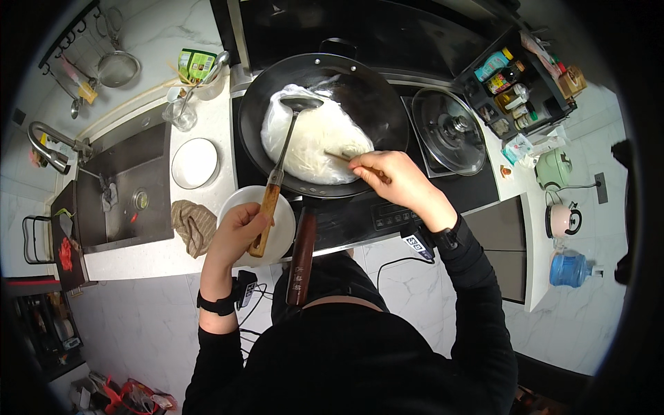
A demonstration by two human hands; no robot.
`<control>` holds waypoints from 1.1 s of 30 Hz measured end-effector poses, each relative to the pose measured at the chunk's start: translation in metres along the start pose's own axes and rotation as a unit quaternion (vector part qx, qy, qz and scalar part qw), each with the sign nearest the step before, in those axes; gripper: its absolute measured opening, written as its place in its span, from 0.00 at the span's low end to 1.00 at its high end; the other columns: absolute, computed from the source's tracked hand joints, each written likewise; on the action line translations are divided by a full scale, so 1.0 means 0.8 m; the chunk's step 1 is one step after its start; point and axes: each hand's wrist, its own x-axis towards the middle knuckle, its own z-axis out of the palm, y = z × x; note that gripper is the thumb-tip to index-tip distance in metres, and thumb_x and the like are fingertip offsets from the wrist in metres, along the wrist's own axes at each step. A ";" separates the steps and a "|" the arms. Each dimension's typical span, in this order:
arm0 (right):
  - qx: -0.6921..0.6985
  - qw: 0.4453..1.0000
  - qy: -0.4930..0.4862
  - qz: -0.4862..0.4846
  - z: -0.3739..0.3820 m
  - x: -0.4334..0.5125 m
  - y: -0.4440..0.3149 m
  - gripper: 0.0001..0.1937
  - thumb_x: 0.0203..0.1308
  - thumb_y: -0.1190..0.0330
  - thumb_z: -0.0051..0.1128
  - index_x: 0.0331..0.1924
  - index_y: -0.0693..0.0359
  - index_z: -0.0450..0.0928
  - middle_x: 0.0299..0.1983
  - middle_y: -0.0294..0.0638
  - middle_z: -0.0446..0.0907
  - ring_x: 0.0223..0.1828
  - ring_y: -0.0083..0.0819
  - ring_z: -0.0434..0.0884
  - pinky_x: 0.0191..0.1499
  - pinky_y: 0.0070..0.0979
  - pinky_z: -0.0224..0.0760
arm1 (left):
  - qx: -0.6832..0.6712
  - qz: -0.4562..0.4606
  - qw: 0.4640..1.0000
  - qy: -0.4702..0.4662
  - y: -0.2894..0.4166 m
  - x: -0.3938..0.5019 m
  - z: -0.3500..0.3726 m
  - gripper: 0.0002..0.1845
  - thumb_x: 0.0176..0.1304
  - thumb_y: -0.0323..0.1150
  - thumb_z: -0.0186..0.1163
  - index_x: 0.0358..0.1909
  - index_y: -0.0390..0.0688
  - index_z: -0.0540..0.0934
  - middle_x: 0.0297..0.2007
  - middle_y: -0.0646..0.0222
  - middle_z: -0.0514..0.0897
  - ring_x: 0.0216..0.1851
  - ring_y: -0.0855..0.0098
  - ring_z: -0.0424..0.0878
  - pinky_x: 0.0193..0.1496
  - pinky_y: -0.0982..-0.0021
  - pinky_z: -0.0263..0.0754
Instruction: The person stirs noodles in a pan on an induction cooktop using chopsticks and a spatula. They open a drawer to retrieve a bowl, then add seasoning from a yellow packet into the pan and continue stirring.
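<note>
A black wok (384, 109) stands on the cooktop, holding a pale, creamy white mass (311, 140) spread over its left and lower part. My left hand (239, 231) grips the wooden handle of a metal ladle (282, 150). The ladle's bowl lies at the far edge of the white mass. Over the near right side of the wok, my right hand (397, 176) holds thin wooden chopsticks (340, 155), whose tips dip into the mass. The wok's brown wooden handle (302, 259) points towards my body. Beneath my left hand sits a white bowl (282, 223).
A glass lid (450, 132) lies right of the wok, beside a rack of bottles (511, 93). Leftward are a white bowl (195, 163), a brown cloth (194, 225), a glass cup (180, 115) and the sink (124, 181). A cable (386, 264) hangs near my right wrist.
</note>
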 end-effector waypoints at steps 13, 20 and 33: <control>-0.051 0.993 0.069 -0.080 0.048 -0.032 -0.005 0.15 0.49 0.61 0.64 0.40 0.59 0.81 0.34 0.39 0.74 0.40 0.39 0.75 0.43 0.34 0.67 | 0.144 -0.013 0.985 0.094 0.000 0.014 0.005 0.11 0.64 0.32 0.59 0.46 0.41 0.75 0.19 0.78 0.76 0.18 0.88 0.68 0.20 0.83 0.55; -0.035 0.998 0.008 -0.048 0.016 -0.081 0.010 0.27 0.49 0.73 0.61 0.58 0.57 0.72 0.43 0.40 0.74 0.45 0.39 0.74 0.45 0.31 0.67 | 0.113 0.028 0.989 0.091 -0.042 0.005 -0.020 0.23 0.72 0.50 0.41 0.55 0.42 0.70 0.23 0.68 0.76 0.20 0.79 0.74 0.23 0.80 0.67; -0.192 0.839 0.307 0.406 -0.197 -0.354 0.489 0.26 0.48 0.77 0.57 0.56 0.62 0.70 0.49 0.54 0.75 0.52 0.52 0.74 0.58 0.34 0.67 | 0.290 0.325 0.626 0.647 0.074 -0.144 0.217 0.34 0.63 0.55 0.52 0.62 0.41 0.62 0.46 0.60 0.76 0.40 0.65 0.79 0.39 0.67 0.74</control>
